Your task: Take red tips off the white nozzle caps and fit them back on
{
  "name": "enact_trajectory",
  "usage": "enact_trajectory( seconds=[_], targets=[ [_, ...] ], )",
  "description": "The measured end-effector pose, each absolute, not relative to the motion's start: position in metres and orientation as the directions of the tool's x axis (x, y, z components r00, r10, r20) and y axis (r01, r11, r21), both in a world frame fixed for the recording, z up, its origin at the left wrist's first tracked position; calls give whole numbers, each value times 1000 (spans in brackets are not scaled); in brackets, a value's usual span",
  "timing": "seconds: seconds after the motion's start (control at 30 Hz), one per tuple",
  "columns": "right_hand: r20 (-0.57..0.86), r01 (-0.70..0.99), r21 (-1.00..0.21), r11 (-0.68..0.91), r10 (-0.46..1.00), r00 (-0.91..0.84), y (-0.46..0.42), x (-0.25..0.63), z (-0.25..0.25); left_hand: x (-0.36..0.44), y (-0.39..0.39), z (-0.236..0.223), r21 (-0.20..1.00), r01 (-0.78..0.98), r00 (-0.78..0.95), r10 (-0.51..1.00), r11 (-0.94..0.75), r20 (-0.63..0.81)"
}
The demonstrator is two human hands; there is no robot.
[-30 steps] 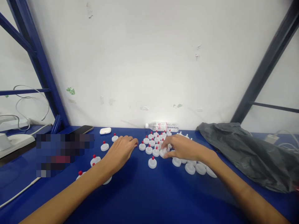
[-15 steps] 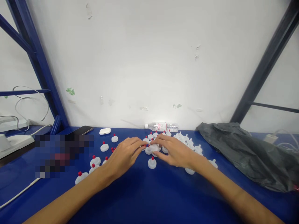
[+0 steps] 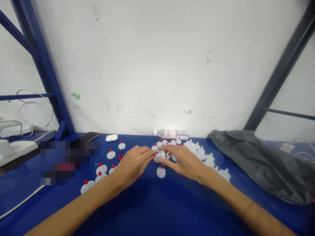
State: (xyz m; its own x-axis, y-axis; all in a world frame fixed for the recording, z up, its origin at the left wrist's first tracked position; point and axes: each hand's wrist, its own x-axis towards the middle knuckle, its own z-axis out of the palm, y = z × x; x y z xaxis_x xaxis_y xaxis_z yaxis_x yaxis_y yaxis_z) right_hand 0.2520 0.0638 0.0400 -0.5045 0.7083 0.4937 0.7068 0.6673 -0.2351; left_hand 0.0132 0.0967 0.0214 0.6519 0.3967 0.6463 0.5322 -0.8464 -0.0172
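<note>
My left hand (image 3: pixel 133 162) and my right hand (image 3: pixel 183 160) meet fingertip to fingertip over the blue table (image 3: pixel 152 209). Between the fingers of both is a small white round cap (image 3: pixel 161 154), with a bit of red showing on its left side. Several white caps with red tips (image 3: pixel 161 172) lie just below and behind the hands. More red-tipped caps (image 3: pixel 101 168) lie left of my left wrist. A cluster of plain white caps (image 3: pixel 204 154) sits right of my right hand.
A clear water bottle (image 3: pixel 172 133) lies against the white wall. A white earbud case (image 3: pixel 111 138) and a dark phone (image 3: pixel 88 136) lie at the back left. A crumpled grey plastic bag (image 3: pixel 265 162) covers the right side. Cables and a white power strip (image 3: pixel 17 147) sit at far left.
My left hand moved right from the table to join my right hand. My right hand shifted left with a white cap, and both now pinch it together.
</note>
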Motion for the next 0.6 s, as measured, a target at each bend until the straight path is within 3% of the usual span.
enact_trajectory(
  seconds=[0.13, 0.4, 0.6],
  targets=[
    [549, 676, -258, 690, 680, -486, 62, 247, 36, 14, 95, 22, 30, 570, 632, 462, -821, 622],
    [636, 617, -227, 754, 594, -492, 54, 237, 33, 12, 82, 33, 282, 470, 590, 535, -836, 605],
    [590, 679, -145, 719, 614, -525, 57, 233, 32, 14, 87, 41, 209, 584, 651, 606, -785, 458]
  ],
)
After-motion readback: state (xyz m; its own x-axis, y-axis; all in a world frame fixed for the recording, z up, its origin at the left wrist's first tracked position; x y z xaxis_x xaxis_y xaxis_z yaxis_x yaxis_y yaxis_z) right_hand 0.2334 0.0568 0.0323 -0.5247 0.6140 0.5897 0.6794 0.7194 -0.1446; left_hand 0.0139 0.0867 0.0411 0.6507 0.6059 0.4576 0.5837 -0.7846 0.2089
